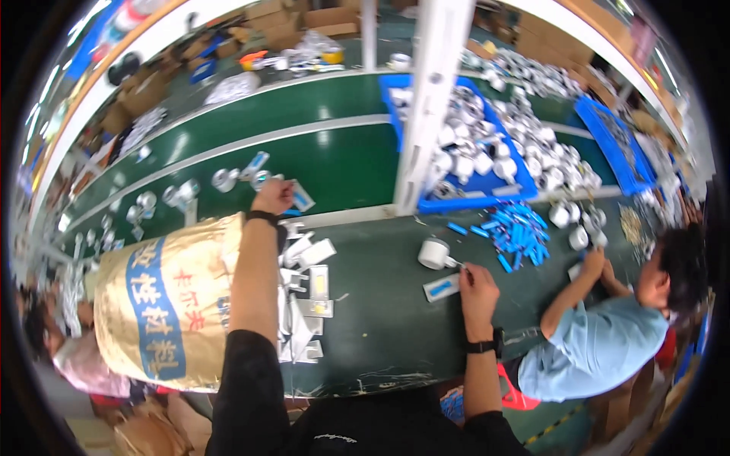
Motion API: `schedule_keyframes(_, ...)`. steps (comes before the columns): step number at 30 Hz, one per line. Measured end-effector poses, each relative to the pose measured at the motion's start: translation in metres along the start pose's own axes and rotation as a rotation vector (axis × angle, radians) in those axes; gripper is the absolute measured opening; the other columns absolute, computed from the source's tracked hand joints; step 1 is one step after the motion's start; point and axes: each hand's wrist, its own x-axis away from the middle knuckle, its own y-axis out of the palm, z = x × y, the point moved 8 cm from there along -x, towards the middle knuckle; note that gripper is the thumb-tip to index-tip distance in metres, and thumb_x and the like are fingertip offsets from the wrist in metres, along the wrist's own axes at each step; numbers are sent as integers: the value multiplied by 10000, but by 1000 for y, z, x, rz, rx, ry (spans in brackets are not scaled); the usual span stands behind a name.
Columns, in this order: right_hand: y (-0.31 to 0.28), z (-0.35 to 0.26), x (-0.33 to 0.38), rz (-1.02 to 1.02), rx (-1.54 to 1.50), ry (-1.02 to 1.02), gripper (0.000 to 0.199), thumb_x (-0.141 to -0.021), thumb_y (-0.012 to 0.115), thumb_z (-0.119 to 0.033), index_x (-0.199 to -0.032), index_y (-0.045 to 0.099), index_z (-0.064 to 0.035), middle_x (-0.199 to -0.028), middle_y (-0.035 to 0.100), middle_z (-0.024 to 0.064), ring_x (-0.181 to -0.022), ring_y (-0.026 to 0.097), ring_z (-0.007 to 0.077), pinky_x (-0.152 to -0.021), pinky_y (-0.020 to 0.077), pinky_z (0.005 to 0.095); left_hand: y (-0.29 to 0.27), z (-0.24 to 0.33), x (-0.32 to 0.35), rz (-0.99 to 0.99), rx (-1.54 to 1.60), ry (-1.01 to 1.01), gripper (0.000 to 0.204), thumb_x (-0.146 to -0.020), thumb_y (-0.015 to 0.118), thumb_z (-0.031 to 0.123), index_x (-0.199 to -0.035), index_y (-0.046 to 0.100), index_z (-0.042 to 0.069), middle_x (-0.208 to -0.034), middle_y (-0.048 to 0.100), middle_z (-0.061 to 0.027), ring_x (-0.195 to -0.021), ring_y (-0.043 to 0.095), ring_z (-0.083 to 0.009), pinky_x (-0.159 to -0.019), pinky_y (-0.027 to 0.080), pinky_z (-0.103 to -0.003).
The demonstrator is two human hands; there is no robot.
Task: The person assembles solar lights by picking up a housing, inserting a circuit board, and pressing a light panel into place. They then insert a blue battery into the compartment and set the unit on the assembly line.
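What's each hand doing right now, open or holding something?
Left hand: closed at the conveyor belt edge; what it grips cannot be told.
Right hand: fingers curled at a small flat blue-and-white pack; grip cannot be told.

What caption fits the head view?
Left hand reaches onto the green conveyor belt; right hand rests beside a white cylindrical housing.

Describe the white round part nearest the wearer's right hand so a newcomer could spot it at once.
Start at the blue tray heaped with silver-white parts behind the white post. Come toward the wearer onto the dark green bench: the white cylindrical part lies alone beside the right hand, unlike the blue clips scattered further right.
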Motion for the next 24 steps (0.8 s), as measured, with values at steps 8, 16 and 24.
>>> schedule_keyframes(8, 10, 1, 2, -52, 18, -41, 155, -840, 749, -42, -982, 708, 7, -861, 672, 153, -732, 663, 320, -669, 540, 404, -15, -1, -4, 20, -60, 51, 115, -994, 565, 80, -886, 590, 50, -718, 533, -22, -555, 458, -84, -441, 332, -199)
schedule_keyframes(16, 10, -1, 0, -83, 65, -25, 173, -872, 752, -94, -1008, 714, 6, -896, 691, 150, -744, 688, 280, -689, 555, 373, -23, 6, -11, 64, -68, 101, 117, -986, 547, 56, -883, 602, 45, -721, 536, -28, -560, 463, -99, -449, 333, -227)
schedule_keyframes(24, 10, -4, -1, -86, 76, -17, 161, -870, 753, -93, -991, 718, 8, -876, 685, 149, -726, 683, 276, -677, 551, 376, -29, 11, -1, 124, -117, 97, 126, -1016, 537, 89, -921, 613, 56, -763, 556, -9, -604, 461, -90, -482, 337, -210)
